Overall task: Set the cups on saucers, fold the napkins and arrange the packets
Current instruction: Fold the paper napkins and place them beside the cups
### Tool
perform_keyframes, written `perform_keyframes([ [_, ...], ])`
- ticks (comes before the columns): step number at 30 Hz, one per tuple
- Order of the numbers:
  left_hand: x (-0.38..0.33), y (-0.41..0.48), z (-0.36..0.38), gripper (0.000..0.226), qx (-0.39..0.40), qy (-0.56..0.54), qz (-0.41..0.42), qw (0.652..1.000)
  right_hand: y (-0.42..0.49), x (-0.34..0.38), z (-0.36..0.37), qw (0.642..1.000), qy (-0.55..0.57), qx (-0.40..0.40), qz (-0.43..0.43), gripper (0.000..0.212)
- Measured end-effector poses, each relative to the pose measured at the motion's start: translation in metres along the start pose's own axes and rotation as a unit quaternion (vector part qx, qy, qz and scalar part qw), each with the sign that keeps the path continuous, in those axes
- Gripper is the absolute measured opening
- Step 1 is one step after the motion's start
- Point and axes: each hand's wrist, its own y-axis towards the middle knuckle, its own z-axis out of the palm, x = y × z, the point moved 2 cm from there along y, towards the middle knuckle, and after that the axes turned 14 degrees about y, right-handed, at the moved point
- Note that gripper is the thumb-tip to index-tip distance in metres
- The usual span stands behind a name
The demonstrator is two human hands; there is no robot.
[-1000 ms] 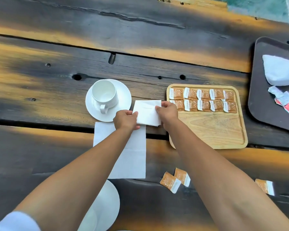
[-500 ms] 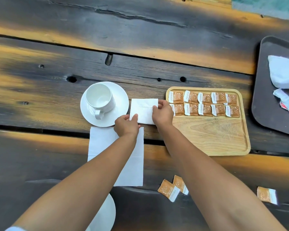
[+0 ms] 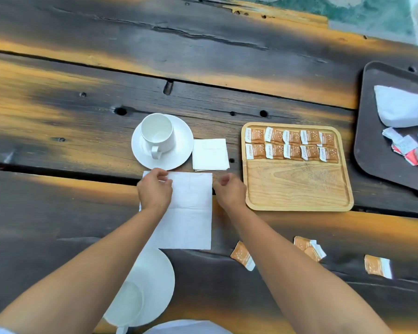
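White unfolded napkin [image 3: 191, 213] lies just short of the saucer [image 3: 184, 143], long axis toward the person; left hand [image 3: 155, 192] covers its far left corner, grip not discernible; right hand [image 3: 230, 192], loosely curled and empty, sits just beside its right edge.

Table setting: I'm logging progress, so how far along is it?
Done: one cup sits on its saucer, a folded napkin lies beside it, and ten packets fill two rows on the wooden tray. In hand: the left hand pinches the far corner of the flat napkin; the right hand hovers by its edge, empty. Left: folding that napkin and placing the loose packets.
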Motion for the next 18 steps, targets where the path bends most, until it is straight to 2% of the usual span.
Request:
perform_keyframes([
  [2, 0.019, 0.001, -0.008, 0.030, -0.025, 0.034, -0.030, 0.999, -0.011, -0.011, 0.009, 1.000, -0.017, 0.014, 0.017, 0.026],
  [5, 0.044, 0.003, -0.013, 0.054, 0.013, 0.081, -0.091, 0.992, -0.020, -0.015, 0.017, 0.999, -0.010, 0.010, 0.033, 0.023],
  [7, 0.054, 0.003, -0.013, 0.058, 0.036, 0.103, -0.082, 0.991, -0.022, -0.013, 0.020, 0.999, 0.007, 0.008, 0.050, 0.020],
  [10, 0.059, 0.003, -0.013, 0.060, 0.057, 0.072, -0.086, 0.992, -0.026, -0.012, 0.022, 0.996, 0.052, 0.005, 0.070, 0.022],
  [12, 0.060, 0.002, -0.014, 0.052, 0.069, 0.020, -0.109, 0.991, -0.028, -0.013, 0.022, 0.992, 0.096, 0.001, 0.077, 0.025],
  [15, 0.060, 0.000, -0.015, 0.021, 0.093, -0.083, -0.130, 0.984, -0.029, -0.012, 0.019, 0.980, 0.170, 0.019, 0.099, 0.031],
  [18, 0.058, 0.001, -0.020, 0.014, 0.115, -0.161, -0.113, 0.974, -0.030, -0.006, 0.015, 0.975, 0.196, 0.060, 0.090, 0.031],
])
